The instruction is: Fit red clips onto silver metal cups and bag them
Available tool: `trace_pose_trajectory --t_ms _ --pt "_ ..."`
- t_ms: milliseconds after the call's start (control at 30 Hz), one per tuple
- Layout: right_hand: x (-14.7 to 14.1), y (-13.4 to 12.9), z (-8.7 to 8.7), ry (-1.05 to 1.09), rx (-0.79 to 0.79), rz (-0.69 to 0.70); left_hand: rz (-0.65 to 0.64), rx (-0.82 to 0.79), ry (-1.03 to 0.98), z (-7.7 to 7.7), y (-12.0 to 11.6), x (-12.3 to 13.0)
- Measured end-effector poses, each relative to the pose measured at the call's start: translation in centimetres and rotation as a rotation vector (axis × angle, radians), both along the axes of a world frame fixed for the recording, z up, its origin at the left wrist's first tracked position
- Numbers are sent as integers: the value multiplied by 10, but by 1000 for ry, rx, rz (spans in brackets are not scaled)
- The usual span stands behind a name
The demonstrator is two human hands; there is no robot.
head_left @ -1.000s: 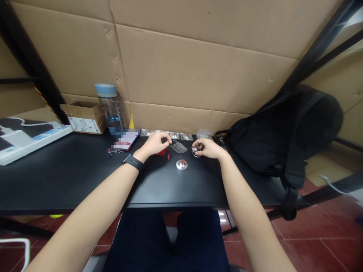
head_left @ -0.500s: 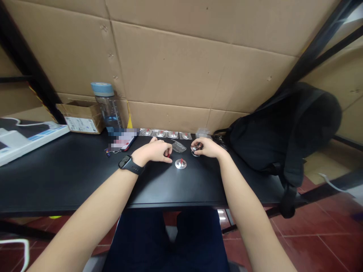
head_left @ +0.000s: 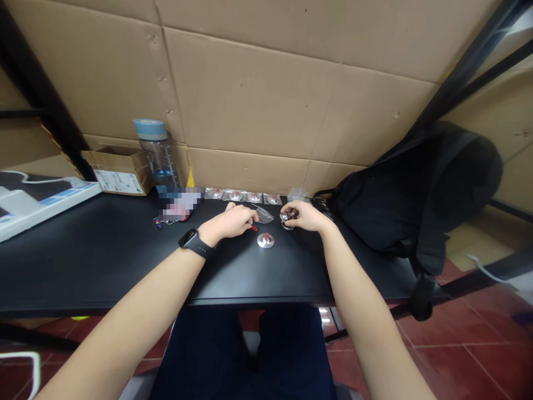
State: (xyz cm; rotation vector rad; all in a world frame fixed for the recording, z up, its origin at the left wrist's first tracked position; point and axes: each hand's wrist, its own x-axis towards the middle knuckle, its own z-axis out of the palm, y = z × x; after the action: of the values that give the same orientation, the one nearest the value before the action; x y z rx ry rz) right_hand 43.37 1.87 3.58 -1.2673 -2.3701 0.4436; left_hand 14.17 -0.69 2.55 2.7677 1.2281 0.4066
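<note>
I have a red cord loop [head_left: 254,228] at the fingertips of the left hand [head_left: 231,221], thumb and forefinger pinching it just above the table [head_left: 258,278]. The right hand [head_left: 305,215] has its fingers curled around shiny metal discs [head_left: 285,217], gripping them near the tabletop; my view of them is partly covered. Between the two hands, slightly nearer the edge, I see a domed metal disc [head_left: 265,241] lying flat, a red tie at its centre. Behind it lies a clear plastic bag [head_left: 264,214]. Farther back I count four bagged discs [head_left: 254,197] in a row before the cardboard wall [head_left: 250,100]. A black backpack [head_left: 416,189] leans at the right; a blue-lidded bottle [head_left: 156,158] and an open carton [head_left: 120,180] stand left.
</note>
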Motion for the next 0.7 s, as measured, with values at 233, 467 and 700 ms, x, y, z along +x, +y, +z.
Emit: trace_pose_trajectory --t_ms 233,467,700 --pt "-20 -5 0 314 154 52 114 302 -158 6 6 -6" --pt "-50 -13 -3 566 175 89 139 236 -440 11 -1 2" --pt "-63 -14 -9 741 49 155 196 304 -585 18 -10 9"
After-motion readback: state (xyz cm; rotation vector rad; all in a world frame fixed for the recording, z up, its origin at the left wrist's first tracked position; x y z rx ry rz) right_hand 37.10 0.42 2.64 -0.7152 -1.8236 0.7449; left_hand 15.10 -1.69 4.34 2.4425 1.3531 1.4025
